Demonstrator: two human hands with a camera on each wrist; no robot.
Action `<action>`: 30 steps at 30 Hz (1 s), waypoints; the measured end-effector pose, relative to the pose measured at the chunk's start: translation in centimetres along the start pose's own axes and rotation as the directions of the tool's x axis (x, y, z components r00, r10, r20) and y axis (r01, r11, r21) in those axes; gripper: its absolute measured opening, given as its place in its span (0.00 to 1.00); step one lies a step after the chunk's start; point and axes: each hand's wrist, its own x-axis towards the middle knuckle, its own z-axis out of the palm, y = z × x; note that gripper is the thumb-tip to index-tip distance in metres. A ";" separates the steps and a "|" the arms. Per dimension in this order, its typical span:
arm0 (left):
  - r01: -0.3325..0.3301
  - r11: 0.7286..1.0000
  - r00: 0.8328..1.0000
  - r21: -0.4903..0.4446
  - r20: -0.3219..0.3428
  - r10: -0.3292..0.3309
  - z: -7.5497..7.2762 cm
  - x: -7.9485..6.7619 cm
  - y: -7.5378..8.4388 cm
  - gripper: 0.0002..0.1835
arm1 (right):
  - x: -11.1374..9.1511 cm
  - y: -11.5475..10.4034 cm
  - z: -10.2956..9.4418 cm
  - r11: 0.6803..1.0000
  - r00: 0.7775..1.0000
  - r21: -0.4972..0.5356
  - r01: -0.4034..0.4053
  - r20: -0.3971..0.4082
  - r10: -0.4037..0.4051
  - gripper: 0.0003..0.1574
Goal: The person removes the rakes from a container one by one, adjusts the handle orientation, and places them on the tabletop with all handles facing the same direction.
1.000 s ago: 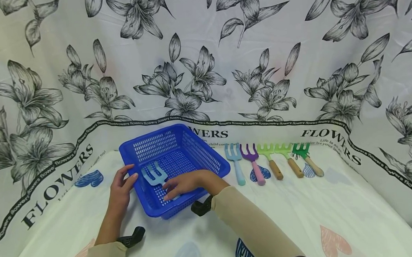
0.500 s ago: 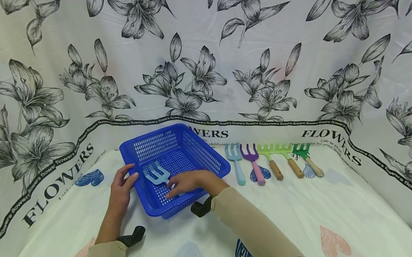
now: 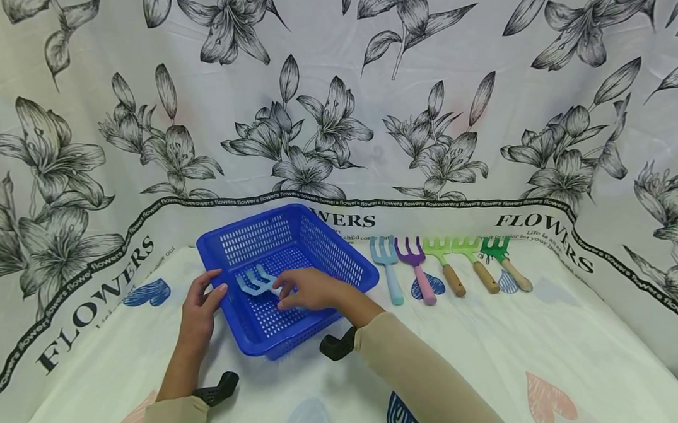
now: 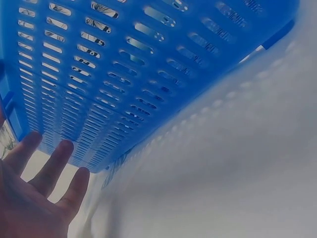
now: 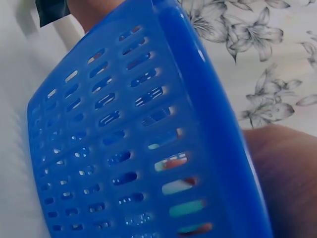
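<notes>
In the head view, a blue plastic basket (image 3: pixel 332 249) with slotted walls stands left of centre. My left hand (image 3: pixel 200 309) holds its left rim, thumb and index finger at the edge; the left wrist view shows several other fingers (image 4: pixel 57 166) extended by the slotted outer wall. Inside the basket lies a light-blue hand fork (image 3: pixel 255 283), tines toward the back left. My right hand (image 3: pixel 314 289) reaches over the front right rim and grips the fork by its handle, mostly hidden under the fingers. The right wrist view shows the basket wall (image 5: pixel 114 114), with light-blue glimpses through its slots.
Right of the basket lies a row of hand forks: light blue (image 3: pixel 393 272), purple with pink handle (image 3: pixel 419 271), two light green with wooden handles (image 3: pixel 445 263) (image 3: pixel 478 265), and a dark green rake (image 3: pixel 506 261). A flower-printed cloth (image 3: pixel 427 138) hangs behind the white tablecloth (image 3: pixel 464 351).
My right hand has moved slightly up and right, and the light-blue fork's tines have shifted right and tipped. The left hand and basket have stayed in place.
</notes>
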 end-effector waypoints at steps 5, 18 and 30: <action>-0.019 1.000 1.000 0.016 -0.008 0.019 0.1 0.0 0.1 0.30 | -0.2 0.1 -0.1 1.000 0.985 0.004 -0.008 -0.170 0.009 0.24; -0.012 1.000 1.000 0.008 0.006 0.012 0.2 0.0 0.0 0.30 | -1.0 0.8 0.2 0.986 0.835 0.163 0.044 -0.548 0.054 0.17; -0.022 0.999 1.000 0.046 0.004 0.022 0.0 0.0 -0.2 0.30 | -1.8 1.0 0.0 0.892 0.729 0.395 0.219 -0.674 0.120 0.12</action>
